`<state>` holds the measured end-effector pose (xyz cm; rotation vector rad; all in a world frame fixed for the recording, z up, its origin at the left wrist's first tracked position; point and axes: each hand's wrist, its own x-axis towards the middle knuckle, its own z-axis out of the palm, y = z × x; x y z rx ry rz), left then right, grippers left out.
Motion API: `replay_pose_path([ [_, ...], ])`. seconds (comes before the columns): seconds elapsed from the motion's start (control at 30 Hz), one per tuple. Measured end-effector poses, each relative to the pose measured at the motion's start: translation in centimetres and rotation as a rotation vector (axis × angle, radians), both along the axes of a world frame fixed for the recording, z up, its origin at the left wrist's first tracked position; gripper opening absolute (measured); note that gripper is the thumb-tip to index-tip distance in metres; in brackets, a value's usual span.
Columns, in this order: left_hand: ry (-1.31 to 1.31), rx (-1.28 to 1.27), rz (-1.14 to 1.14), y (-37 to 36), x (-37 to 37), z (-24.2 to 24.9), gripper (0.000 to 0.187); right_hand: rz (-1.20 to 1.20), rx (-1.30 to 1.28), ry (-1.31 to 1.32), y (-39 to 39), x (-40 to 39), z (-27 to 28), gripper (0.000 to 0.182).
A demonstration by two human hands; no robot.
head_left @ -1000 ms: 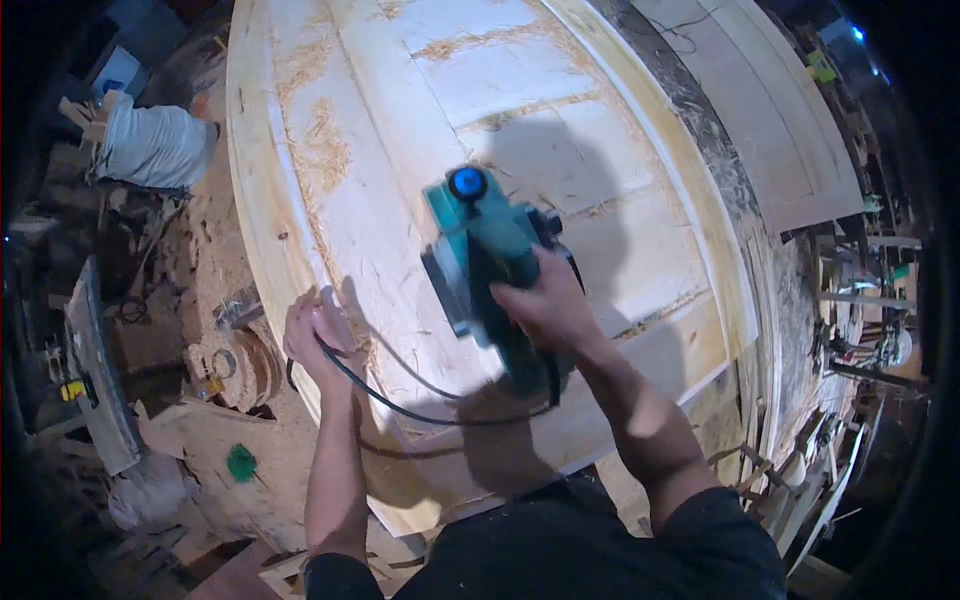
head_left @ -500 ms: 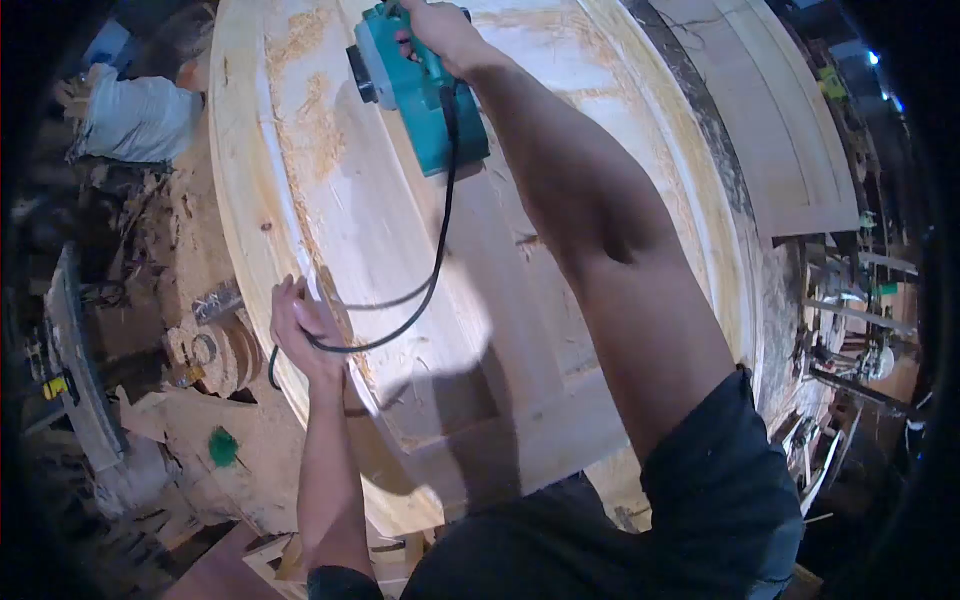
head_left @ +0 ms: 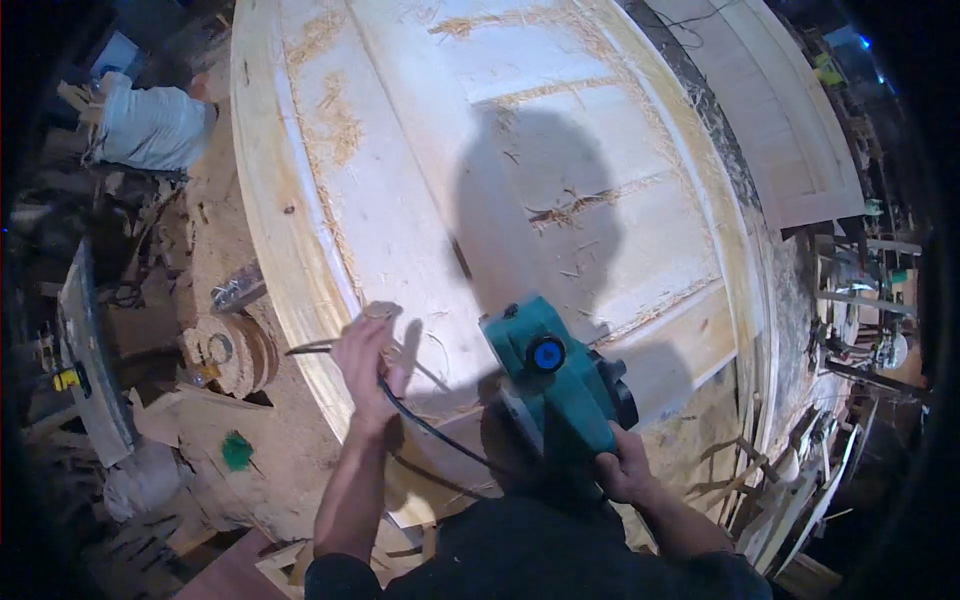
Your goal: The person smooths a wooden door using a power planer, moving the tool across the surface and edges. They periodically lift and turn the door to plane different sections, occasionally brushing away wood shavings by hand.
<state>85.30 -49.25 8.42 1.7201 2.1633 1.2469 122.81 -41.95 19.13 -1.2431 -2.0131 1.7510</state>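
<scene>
A teal electric planer (head_left: 570,395) is over the near end of a large pale wooden door panel (head_left: 400,220), close to my body. My right hand (head_left: 628,470) is wrapped round its rear handle; part of the grip is hidden. The planer's black power cord (head_left: 430,428) runs from near my body up to my left hand (head_left: 368,365). Over the panel's left edge, that hand is closed round the cord, whose far part pokes out to the left. Curly shavings (head_left: 335,125) lie along the panel's grooves and left side.
Another wooden panel (head_left: 790,130) lies at the upper right. On the left are a white sack (head_left: 155,125), a round wooden block (head_left: 225,350) and a leaning board (head_left: 95,360). Scrap wood strips (head_left: 800,500) are piled at the lower right.
My right hand has drawn the planer from the panel's far end back towards my body, and the planer is turned. My left hand, with the cord, has shifted slightly right.
</scene>
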Motion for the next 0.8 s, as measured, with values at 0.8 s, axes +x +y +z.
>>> replay_pose_path([
  [0.8, 0.083, -0.24, 0.563, 5.7, -5.2, -1.4, 0.041, -0.095, 0.089, 0.287, 44.1, -52.0, -2.7, 0.062],
])
